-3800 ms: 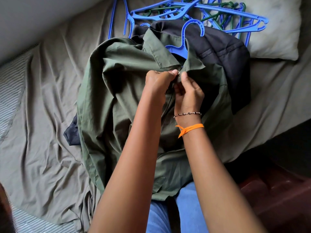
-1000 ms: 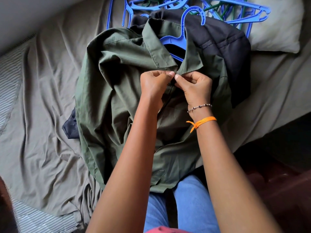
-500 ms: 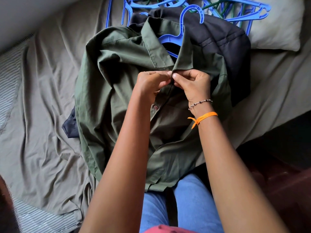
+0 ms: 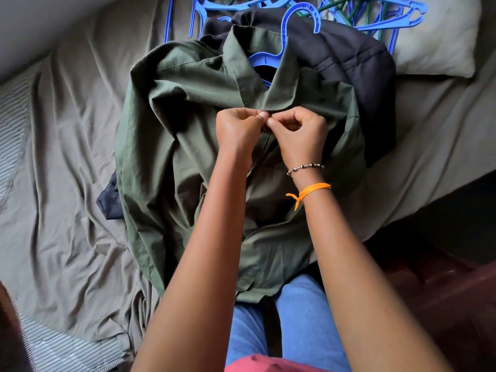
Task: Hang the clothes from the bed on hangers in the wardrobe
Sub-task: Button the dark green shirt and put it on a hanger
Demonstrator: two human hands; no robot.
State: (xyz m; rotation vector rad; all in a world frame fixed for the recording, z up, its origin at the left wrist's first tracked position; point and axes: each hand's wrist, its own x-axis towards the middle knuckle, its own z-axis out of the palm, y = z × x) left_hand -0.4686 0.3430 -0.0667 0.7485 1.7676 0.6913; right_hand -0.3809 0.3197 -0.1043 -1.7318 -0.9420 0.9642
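Left hand (image 4: 239, 127) and right hand (image 4: 300, 130) meet fingertip to fingertip, both pinching the placket of the olive-green cotton shirt (image 4: 174, 146) just under its collar (blue plastic hanger (image 4: 271, 59) inside the neck), spread on the grey-sheeted bed (image 4: 67, 210) over a dark navy garment (image 4: 357, 68).

This is a bedroom in a home. A bed (image 4: 67, 183) fills most of the view, covered with a wrinkled grey-brown sheet (image 4: 80, 237), and a striped mattress (image 4: 16, 103) shows at its left edge. A pillow (image 4: 434, 49) lies at the head of the bed. Clothes lie on the sheet: a green shirt (image 4: 174, 130) over a dark garment (image 4: 349, 63), with a heap of blue plastic hangers (image 4: 375, 12) beside the pillow.
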